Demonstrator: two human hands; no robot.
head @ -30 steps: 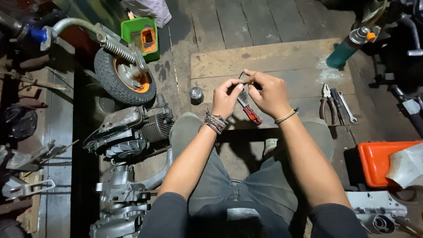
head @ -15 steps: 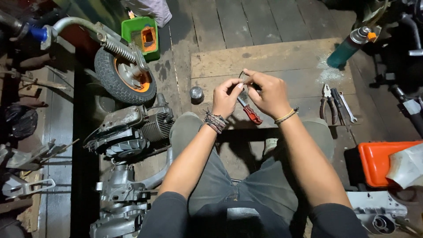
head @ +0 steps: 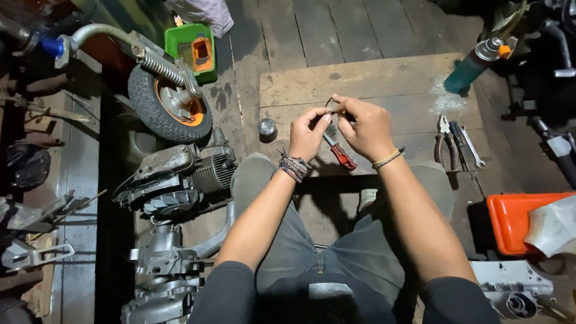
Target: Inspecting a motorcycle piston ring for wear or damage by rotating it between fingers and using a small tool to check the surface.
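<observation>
Wire (head: 329, 103), thin & dark, sits pinched between your two hands, held up over the wood board (head: 384, 81), w/ a small loop showing above the fingertips. Left hand (head: 308, 133) closed in a pinch on wire's left end, thumb & forefinger together; braided bands at the wrist. Right hand (head: 367, 127) also closed, pinching wire from the right side; thin bracelet at the wrist. Both hands touching or nearly so at fingertips — can't tell exact contact. Red-handled tool (head: 339, 153) pokes out below & between the hands; which hand grips it, can't tell.

Around you: small round metal cap (head: 267, 127) on the board, just left of left hand. Pliers (head: 445, 139) & wrench (head: 471, 146) lie side by side on the board, right of right hand. Green spray can (head: 476, 66) lies tilted at board's far right corner. Small wheel (head: 170, 105) w/ orange hub & spring strut far left; engine (head: 180, 177) near your left knee. Green box (head: 192, 51) beyond the wheel. Orange tray (head: 516, 219) by your right knee. You sit w/ knees apart, floor of dark planks.
</observation>
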